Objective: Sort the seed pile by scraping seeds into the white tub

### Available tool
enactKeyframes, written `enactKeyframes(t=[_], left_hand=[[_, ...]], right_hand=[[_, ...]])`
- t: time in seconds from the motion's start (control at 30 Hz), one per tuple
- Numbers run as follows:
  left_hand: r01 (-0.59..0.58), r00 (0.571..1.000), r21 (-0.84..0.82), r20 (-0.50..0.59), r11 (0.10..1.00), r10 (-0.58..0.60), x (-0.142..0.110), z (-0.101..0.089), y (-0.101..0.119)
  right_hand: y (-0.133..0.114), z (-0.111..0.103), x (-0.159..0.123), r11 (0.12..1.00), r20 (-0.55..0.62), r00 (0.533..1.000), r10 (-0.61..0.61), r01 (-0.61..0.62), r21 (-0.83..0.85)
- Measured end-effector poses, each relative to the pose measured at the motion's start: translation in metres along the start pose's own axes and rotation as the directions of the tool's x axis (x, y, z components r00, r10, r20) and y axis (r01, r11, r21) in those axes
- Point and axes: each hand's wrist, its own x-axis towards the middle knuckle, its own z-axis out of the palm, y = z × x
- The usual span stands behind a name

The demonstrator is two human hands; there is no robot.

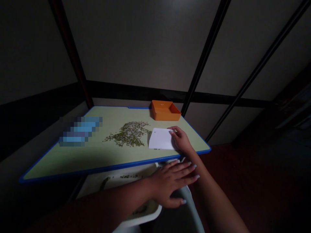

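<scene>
My right hand (pixel 181 139) grips the right side of a white card (pixel 161 139), which rests on the pale green table. A spread of small greenish seeds or grains (pixel 131 133) lies left of the card, loosely scattered at its edges. In front of the table's near edge, my left hand (pixel 172 181) hangs with its fingers spread, holding nothing. Its forearm crosses over a white tray (pixel 155 212) that sits lower than the tabletop. Dark bits lie in that tray, partly hidden by the arm.
An orange open box (pixel 166 111) stands at the table's back right. On the left is a pixelated bluish patch (pixel 81 131) I cannot make out. A blue rim edges the table (pixel 102 158). Below my left hand is a greyish bin-like container (pixel 191 207). Wall panels rise behind.
</scene>
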Motion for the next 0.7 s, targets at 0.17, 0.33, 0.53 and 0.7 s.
enactKeyframes(t=[0.17,0.33,0.53,0.7], left_hand=[[-0.05,0.999,0.001,-0.003,0.999,0.05,0.0,0.001,0.001],[-0.075,0.997,0.005,-0.003,0.997,0.075,0.0,-0.001,0.002],[-0.098,0.995,0.026,-0.018,0.995,0.098,0.002,0.0,0.002],[-0.102,0.995,0.041,-0.004,0.994,0.103,0.002,-0.005,0.006]], right_hand=[[-0.002,0.006,-0.003,1.0,0.006,1.0,-0.011,0.011,-0.009],[-0.003,0.011,-0.005,0.998,0.026,0.999,-0.031,0.032,-0.048],[-0.006,0.018,-0.006,0.992,0.027,0.999,-0.043,0.046,-0.12],[-0.01,0.023,-0.008,0.991,0.048,0.998,-0.043,0.049,-0.128]])
